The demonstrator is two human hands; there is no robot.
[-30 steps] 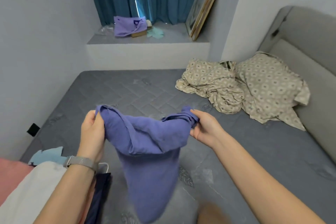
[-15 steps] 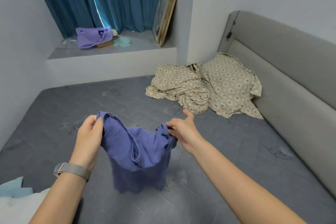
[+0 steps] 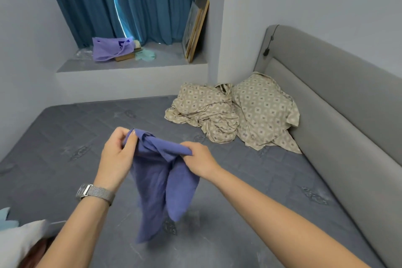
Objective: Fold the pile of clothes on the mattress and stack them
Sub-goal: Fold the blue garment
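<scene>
Left hand [image 3: 118, 154] and right hand [image 3: 199, 160] pinch the purple garment's [image 3: 161, 183] top edge, fingers curled. It hangs above bare grey mattress [image 3: 250, 180]; patterned bedding [image 3: 235, 113] lies well apart.

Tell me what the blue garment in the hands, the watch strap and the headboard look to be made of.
Blue garment: thin soft woven or knit cloth, matte; it hangs limp and creases.
Watch strap: probably fine metal mesh, silvery with a woven sheen.
Headboard: grey upholstery, smooth and padded; fabric or faux leather, cannot tell which.
</scene>
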